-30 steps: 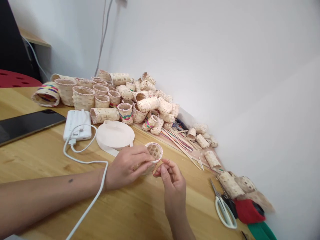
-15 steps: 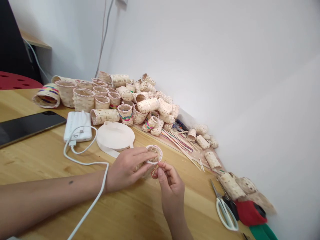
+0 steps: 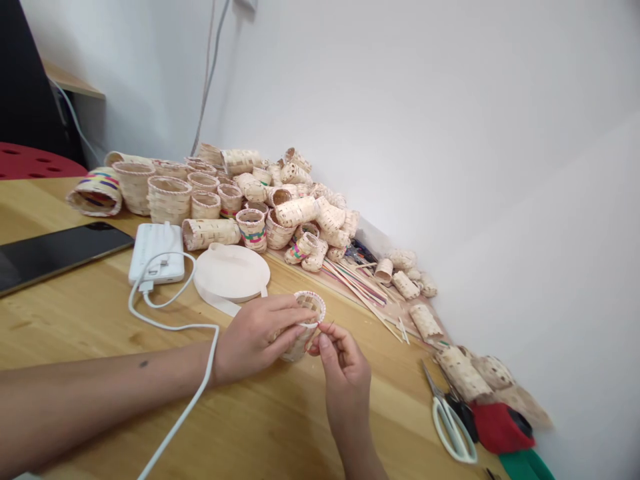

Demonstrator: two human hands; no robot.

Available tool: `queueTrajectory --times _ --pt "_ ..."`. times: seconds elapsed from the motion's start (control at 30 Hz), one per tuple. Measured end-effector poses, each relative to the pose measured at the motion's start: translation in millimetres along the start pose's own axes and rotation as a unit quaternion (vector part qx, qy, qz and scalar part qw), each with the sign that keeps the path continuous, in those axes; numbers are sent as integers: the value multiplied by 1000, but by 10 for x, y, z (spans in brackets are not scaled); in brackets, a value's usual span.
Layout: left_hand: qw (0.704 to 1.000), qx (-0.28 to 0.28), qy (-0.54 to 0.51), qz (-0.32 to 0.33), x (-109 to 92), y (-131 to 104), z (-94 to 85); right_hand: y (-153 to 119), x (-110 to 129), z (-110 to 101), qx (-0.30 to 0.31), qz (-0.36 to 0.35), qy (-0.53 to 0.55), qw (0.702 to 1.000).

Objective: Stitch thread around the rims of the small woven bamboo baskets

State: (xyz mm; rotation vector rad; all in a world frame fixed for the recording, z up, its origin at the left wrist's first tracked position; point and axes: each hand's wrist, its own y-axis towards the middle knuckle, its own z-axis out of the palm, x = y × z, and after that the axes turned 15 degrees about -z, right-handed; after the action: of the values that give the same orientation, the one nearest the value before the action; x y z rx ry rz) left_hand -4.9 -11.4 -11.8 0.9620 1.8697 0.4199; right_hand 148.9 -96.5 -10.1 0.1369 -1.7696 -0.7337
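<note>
My left hand [image 3: 263, 337] is wrapped round a small woven basket [image 3: 300, 345], which stands on the table with its mouth tilted up. A white band with red stitches runs round the basket's rim [image 3: 322, 308], and my left fingertips press on that edge. At the rim's right side, my right hand [image 3: 345, 363] pinches thumb against forefinger on a red thread [image 3: 313, 345]. A thin sliver, perhaps a needle, shows at the fingertips but is too small to make out.
A roll of white tape [image 3: 233, 272] lies beyond my left hand, beside a power bank [image 3: 157, 253] whose white cable crosses my left forearm. A phone [image 3: 60, 257] is at left. Many woven baskets [image 3: 170, 200] are piled along the wall; scissors [image 3: 453, 427] lie at right.
My right hand has shifted very slightly right at the rim, and more of the basket's side shows between the hands. Both hands keep their hold.
</note>
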Motion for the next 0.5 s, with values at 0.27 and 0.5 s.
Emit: queueTrajectory --times 0.27,0.5 --pt "999 45 -28 -5 -7 37 -3 -45 -79 -14 43 -47 -31 997" --pt "998 49 -28 -2 -16 30 -15 -33 -28 -31 52 -86 -58 993"
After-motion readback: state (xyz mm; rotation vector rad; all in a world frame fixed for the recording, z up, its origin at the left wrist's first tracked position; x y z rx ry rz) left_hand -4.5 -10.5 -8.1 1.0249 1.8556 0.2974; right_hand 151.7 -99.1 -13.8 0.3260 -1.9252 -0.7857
